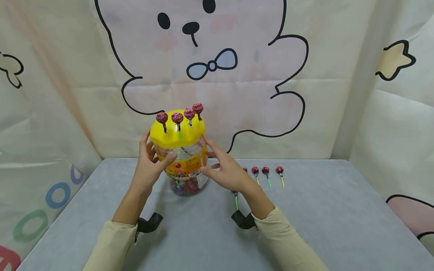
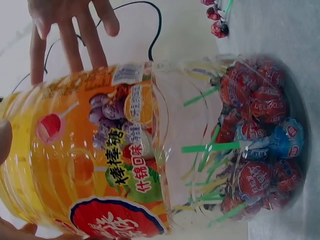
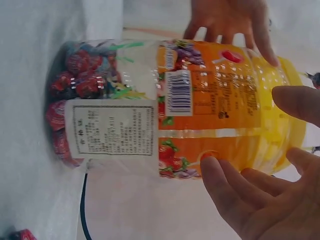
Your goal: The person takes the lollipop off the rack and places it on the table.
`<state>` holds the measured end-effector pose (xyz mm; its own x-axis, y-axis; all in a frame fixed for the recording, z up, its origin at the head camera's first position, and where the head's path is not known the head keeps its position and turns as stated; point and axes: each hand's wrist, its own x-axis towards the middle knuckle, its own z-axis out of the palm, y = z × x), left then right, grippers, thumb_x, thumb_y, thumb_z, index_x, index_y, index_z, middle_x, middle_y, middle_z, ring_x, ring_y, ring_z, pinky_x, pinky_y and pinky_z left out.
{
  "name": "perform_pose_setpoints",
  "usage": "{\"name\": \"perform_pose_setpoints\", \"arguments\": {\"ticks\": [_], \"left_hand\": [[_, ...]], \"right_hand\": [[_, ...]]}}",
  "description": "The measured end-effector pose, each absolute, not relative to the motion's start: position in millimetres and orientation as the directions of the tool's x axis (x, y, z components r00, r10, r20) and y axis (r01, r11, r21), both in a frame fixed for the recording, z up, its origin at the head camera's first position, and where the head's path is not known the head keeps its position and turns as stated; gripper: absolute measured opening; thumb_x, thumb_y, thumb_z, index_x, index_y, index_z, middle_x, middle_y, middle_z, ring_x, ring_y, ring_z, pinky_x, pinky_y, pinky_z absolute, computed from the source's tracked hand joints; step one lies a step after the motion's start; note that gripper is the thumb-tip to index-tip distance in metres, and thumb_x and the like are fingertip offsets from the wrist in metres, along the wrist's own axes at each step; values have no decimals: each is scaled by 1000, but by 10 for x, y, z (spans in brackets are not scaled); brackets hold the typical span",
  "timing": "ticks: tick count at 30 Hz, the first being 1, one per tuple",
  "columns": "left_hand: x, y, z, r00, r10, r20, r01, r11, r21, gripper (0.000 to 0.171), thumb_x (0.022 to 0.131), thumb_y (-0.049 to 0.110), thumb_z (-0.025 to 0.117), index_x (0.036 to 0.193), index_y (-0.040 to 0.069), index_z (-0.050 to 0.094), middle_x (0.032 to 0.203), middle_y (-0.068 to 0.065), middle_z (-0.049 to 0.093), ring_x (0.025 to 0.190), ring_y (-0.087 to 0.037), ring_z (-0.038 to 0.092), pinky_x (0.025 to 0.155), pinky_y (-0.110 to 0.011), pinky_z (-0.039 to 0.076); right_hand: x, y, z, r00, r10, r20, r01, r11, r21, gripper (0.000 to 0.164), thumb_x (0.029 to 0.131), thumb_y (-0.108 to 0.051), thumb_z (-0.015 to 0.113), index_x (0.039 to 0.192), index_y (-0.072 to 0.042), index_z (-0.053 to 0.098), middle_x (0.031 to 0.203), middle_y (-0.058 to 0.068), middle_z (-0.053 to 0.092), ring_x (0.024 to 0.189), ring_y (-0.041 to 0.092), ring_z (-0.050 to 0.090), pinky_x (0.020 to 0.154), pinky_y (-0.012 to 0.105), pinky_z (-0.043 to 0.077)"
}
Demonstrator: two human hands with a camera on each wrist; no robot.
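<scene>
The jar (image 1: 183, 165) is at the far part of the table (image 1: 322, 218), left of the middle, between the two hands. The left hand (image 1: 148, 167) wraps one side, thumb on the front and fingers reaching behind; the right hand (image 1: 228, 169) takes the other side, its fingers (image 3: 220, 185) spread and bent round the wall, thumb over the front. Holding from opposite sides, just under the yellow lid (image 1: 176, 139), probably steadies a round, smooth body that one hand might let slip. The jar tilts slightly; whether its whole base touches the table I cannot tell. Four lollipops (image 1: 177, 117) stand in the lid heads up, sticks down, likely in holes that keep them upright. The candy (image 2: 260, 150) inside lies at the bottom, where its weight should help balance. Loose lollipops (image 1: 266, 170) lie right of the jar, sticks towards the person, presumably easy to pick up; the right arm (image 1: 255, 197) partly hides this group
</scene>
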<state>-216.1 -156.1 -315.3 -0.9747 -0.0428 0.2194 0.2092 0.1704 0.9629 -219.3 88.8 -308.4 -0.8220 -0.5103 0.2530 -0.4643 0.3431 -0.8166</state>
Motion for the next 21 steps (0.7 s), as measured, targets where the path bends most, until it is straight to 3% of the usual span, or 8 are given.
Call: {"name": "perform_pose_setpoints", "arguments": {"ticks": [6, 11, 17, 21], "left_hand": [[-2182, -1486, -3149, -972, -79, 223, 203, 204, 958, 99, 87, 33, 77, 155, 42, 5, 164, -4, 19, 146, -32, 31, 117, -60, 31], [-2168, -1483, -3143, -971, -92, 222, 197, 221, 955, 100, 88, 28, 77, 156, 42, 5, 164, -4, 20, 148, -31, 30, 118, -58, 29], [-2187, -1489, -3173, -968, -85, 237, 213, 219, 952, 100, 88, 27, 77, 155, 43, 5, 162, -2, 23, 147, -26, 31, 118, -56, 31], [-2189, -1539, -3196, -964, -100, 248, 219, 239, 946, 101, 86, 28, 78, 155, 43, 6, 163, -3, 22, 148, -28, 29, 119, -58, 28]], "right_hand": [[-2242, 956, -3000, -832, -499, 244, -472, 402, -785, 86, 96, -18, 66, 159, -39, 10, 164, 0, 27, 139, 32, 47, 101, 51, 52], [-2316, 985, -2765, -850, -418, 320, -502, 459, -733, 81, 97, -22, 66, 157, -39, 14, 154, 11, 43, 139, 32, 47, 103, 50, 51], [-2450, 929, -2349, -769, -397, 501, -639, 504, -581, 77, 97, -16, 65, 155, -37, 19, 143, 8, 54, 129, 26, 55, 97, 42, 54], [-2550, 858, -2239, -731, -453, 510, -681, 528, -507, 66, 98, -14, 62, 152, -34, 30, 137, 6, 60, 124, 23, 58, 94, 39, 55]]}}
